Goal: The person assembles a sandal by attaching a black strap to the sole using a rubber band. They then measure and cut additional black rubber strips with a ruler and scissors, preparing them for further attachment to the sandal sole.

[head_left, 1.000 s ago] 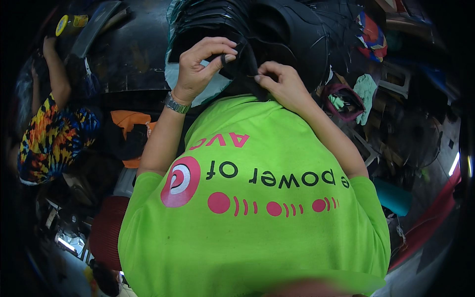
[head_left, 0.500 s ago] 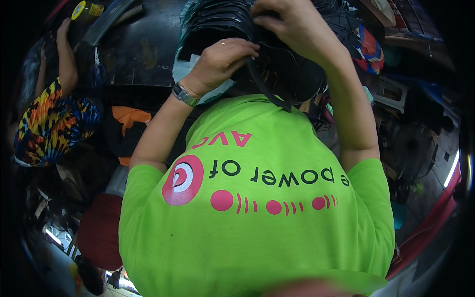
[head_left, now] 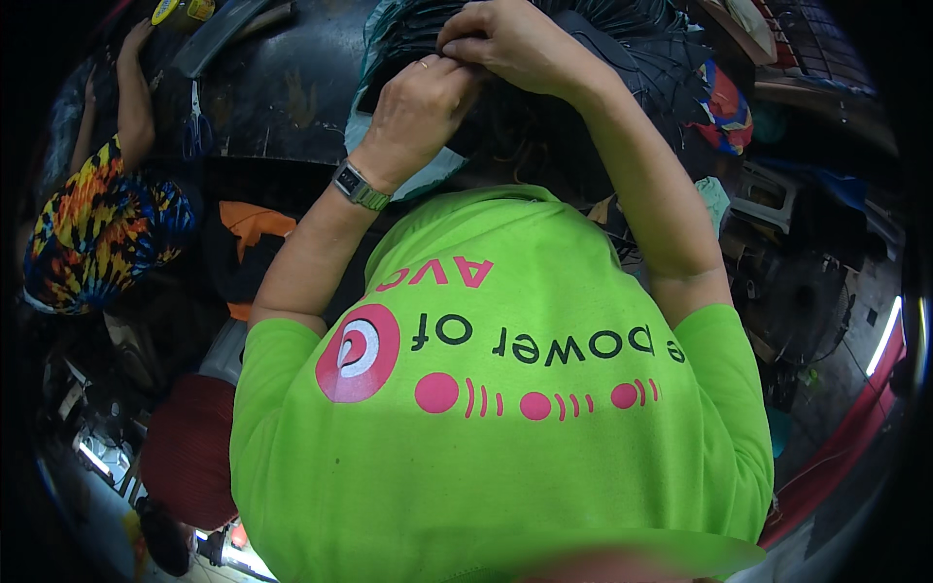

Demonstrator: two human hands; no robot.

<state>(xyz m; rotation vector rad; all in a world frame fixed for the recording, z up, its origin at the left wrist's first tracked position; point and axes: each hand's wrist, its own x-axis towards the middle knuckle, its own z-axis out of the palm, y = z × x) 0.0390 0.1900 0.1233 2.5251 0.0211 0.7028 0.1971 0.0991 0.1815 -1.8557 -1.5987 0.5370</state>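
My left hand (head_left: 420,109), with a ring and a metal wristwatch (head_left: 361,185) on its arm, meets my right hand (head_left: 513,47) at the front of the worktable (head_left: 282,107). The fingertips of both are pinched close together. What they hold is hidden behind the fingers. Around them lies a stack of thin black pieces (head_left: 413,31), which looks layered, with more black pieces and thin black strips (head_left: 637,60) to the right. A pale teal sheet (head_left: 428,177) shows under the stack near my left wrist.
To the left, blue-handled scissors (head_left: 197,124) and a grey curved piece (head_left: 216,39) lie on the table, a yellow tin (head_left: 185,10) beyond. A person in a tie-dyed shirt (head_left: 102,233) reaches there. An orange cloth (head_left: 255,223) hangs below. Red-and-blue fabric (head_left: 724,112) sits right.
My right hand has come down and left to join my left hand, which has turned and risen slightly. A black strap that hung from my left fingers no longer shows.
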